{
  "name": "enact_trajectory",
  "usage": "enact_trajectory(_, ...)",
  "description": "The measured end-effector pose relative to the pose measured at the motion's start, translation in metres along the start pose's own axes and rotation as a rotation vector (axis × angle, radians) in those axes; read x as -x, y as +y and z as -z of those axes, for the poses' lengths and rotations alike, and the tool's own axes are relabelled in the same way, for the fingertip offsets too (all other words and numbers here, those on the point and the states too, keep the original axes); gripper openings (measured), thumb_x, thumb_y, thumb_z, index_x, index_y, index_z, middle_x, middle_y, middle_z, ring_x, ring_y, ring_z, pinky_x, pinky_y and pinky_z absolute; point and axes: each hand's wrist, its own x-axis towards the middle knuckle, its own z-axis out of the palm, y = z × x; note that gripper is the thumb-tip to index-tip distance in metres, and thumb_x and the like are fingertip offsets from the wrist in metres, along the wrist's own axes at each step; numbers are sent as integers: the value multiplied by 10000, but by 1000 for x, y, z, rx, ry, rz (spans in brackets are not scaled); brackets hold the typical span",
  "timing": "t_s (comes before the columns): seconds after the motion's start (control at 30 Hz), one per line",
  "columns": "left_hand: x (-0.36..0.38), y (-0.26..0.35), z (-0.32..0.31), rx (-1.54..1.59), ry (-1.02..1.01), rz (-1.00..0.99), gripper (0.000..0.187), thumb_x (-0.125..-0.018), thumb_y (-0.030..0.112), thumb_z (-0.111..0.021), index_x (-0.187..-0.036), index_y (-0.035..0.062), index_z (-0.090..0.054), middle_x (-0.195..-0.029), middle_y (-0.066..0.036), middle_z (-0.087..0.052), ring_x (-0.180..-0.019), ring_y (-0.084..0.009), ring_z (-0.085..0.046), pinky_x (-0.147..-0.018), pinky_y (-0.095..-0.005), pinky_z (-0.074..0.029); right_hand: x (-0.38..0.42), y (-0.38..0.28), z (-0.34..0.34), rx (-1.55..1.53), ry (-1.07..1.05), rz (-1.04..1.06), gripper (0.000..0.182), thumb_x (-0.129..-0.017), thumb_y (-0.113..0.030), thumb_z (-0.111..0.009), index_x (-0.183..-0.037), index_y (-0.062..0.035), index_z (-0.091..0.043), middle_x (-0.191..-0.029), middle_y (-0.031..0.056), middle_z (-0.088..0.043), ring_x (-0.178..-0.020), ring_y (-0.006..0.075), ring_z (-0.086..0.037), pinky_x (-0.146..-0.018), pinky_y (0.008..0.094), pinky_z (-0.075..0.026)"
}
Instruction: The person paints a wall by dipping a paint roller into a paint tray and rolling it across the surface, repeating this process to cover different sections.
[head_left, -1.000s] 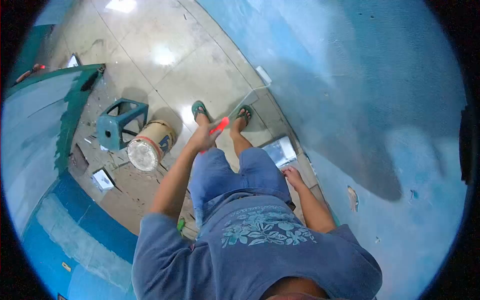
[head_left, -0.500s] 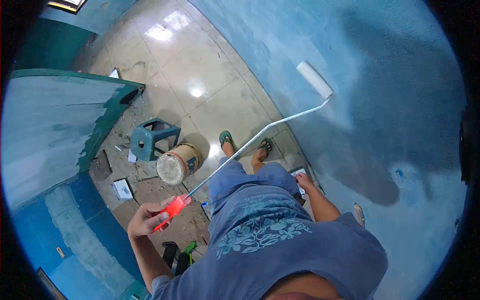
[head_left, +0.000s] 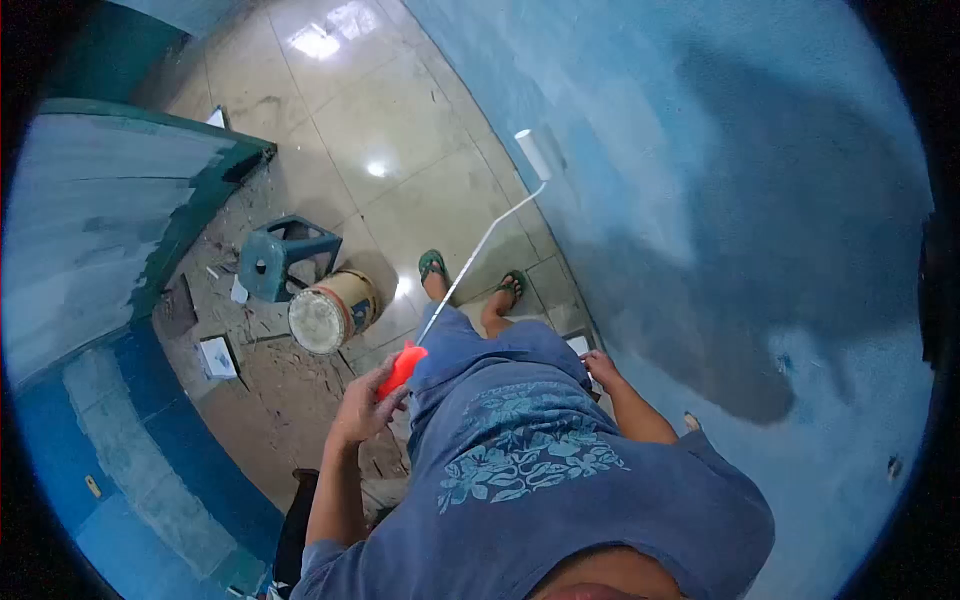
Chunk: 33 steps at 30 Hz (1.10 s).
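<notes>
My left hand (head_left: 368,402) is closed round the red handle (head_left: 402,370) of a paint roller. Its thin pale rod (head_left: 470,262) runs up and bends toward the wall. At the far end the white roller sleeve (head_left: 533,155) is just beside the blue wall (head_left: 640,190); whether it touches is unclear. My right hand (head_left: 600,368) is low at my right hip with fingers curled, beside a pale flat object (head_left: 578,346) partly hidden behind my shorts and hand. What those fingers grip cannot be made out.
A green stool (head_left: 285,260) and a paint-stained bucket (head_left: 330,312) stand on the floor to the left. Near them lie a white tile-like piece (head_left: 217,357) and debris. A partition (head_left: 120,200) juts in from the left. My feet in green sandals are on the tiles (head_left: 400,210).
My left hand has moved right, closer to my body. The roller sleeve has shifted left and up from its earlier spot over the wall. My right hand has barely moved.
</notes>
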Motion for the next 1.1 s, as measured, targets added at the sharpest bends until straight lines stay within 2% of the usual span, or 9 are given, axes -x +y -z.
enact_trajectory(0.07,-2,0,-4,186,-102,-32,482,-898,134,-561,-1357,88,-419,-786,-20,-589,-561,-81,-557,-495,-215,-451,1,4,3,0,-4,-28,233,-848,-139,-469,-973,-21,-626,-816,69,-611,-764,171,-564,-700,297,-447)
enact_trajectory(0.2,-22,-2,-8,199,-124,-17,452,-922,160,-528,-1361,124,-429,-717,17,-512,-516,-57,-482,-477,-207,-426,2,12,11,30,15,-62,257,-863,-166,-465,-991,-29,-641,-835,90,-638,-768,174,-582,-703,300,-453)
enact_trajectory(0.37,-82,6,-2,234,-127,89,414,-920,206,-529,-1321,118,-478,-627,-12,-513,-486,-78,-480,-461,-250,-417,5,18,8,-5,18,-87,260,-873,-161,-434,-1018,-32,-607,-841,59,-608,-776,164,-559,-723,291,-435)
enact_trajectory(0.57,-261,-32,19,54,-229,64,362,-917,278,-507,-1212,79,-574,-602,1,-507,-494,-91,-502,-439,-263,-421,21,1,-9,-59,63,-197,280,-866,-206,-428,-1038,-72,-603,-885,51,-623,-808,152,-564,-667,274,-401)
enact_trajectory(0.63,-343,-54,21,-25,-238,16,364,-898,279,-522,-1195,79,-585,-609,-61,-570,-482,-127,-542,-446,-307,-452,23,6,-14,-58,49,-197,275,-862,-200,-433,-1043,-76,-599,-892,50,-624,-809,151,-565,-663,277,-402)
enact_trajectory(0.77,-492,-86,12,-85,-339,-67,297,-847,273,-538,-935,4,-628,-615,-95,-586,-490,-177,-573,-484,-327,-471,33,-41,-36,-79,104,-302,283,-864,-192,-429,-1049,-63,-601,-915,65,-630,-841,156,-576,-709,303,-432)
enact_trajectory(0.87,-556,-109,-13,-136,-398,-27,321,-874,261,-534,-1057,15,-631,-620,-56,-574,-477,-131,-545,-453,-294,-458,25,-42,-51,-129,92,-335,277,-868,-196,-439,-1053,-67,-600,-924,66,-631,-863,155,-577,-748,307,-436)
enact_trajectory(0.97,-528,-97,6,-158,-384,-46,333,-879,271,-536,-1078,19,-625,-604,-50,-556,-464,-132,-535,-450,-291,-453,17,-90,-72,-123,56,-334,274,-870,-215,-454,-1052,-75,-602,-937,54,-633,-875,146,-568,-765,291,-423)
enact_trajectory(1.1,-427,-73,69,106,-464,76,397,-919,298,-520,-1273,119,-535,-604,-17,-527,-488,-95,-504,-447,-271,-427,2,-123,-86,-194,28,-270,264,-871,-220,-462,-1055,-92,-601,-930,33,-633,-873,131,-558,-776,283,-409)
